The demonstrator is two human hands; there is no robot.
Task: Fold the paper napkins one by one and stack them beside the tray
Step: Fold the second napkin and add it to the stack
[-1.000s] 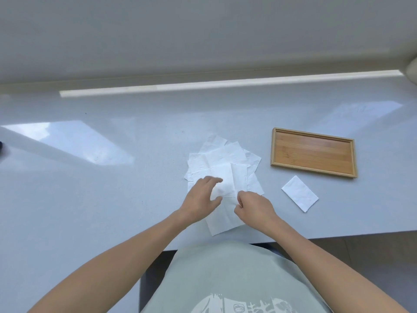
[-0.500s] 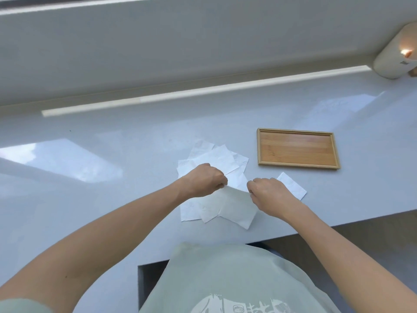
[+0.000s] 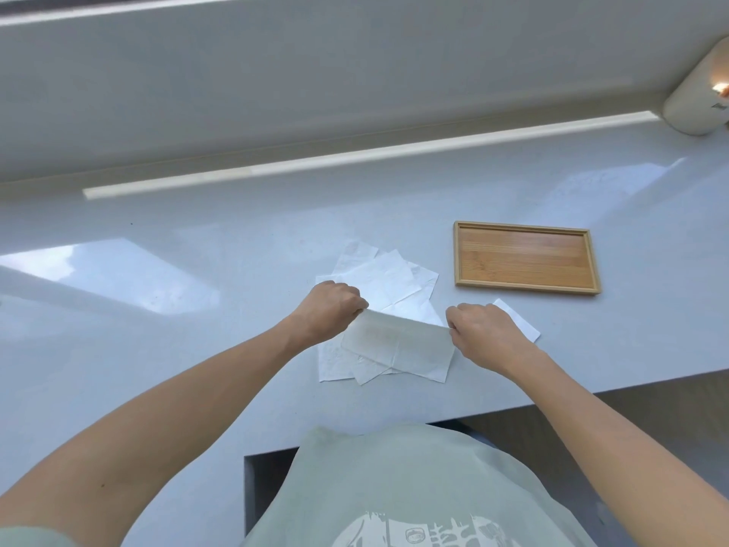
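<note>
Pale grey countertop (image 3: 165,341) carries a wooden tray (image 3: 524,257) and loose napkins (image 3: 388,280). Left hand (image 3: 329,309) and right hand (image 3: 483,329) each pinch an upper corner of one napkin (image 3: 398,345), lifted above the pile and seemingly doubled over. One folded napkin (image 3: 520,323) lies just beside the tray's near edge, partly hidden.

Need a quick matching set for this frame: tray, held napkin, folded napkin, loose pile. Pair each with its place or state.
Things:
1. wooden tray
2. held napkin
3. folded napkin
4. loose napkin pile

States:
A. lies flat and unfolded on the counter, behind the hands
B. empty
C. pinched at its top corners by the left hand and right hand
D. lies just in front of the tray, partly hidden by the right hand

Pairs: 1-B, 2-C, 3-D, 4-A
</note>
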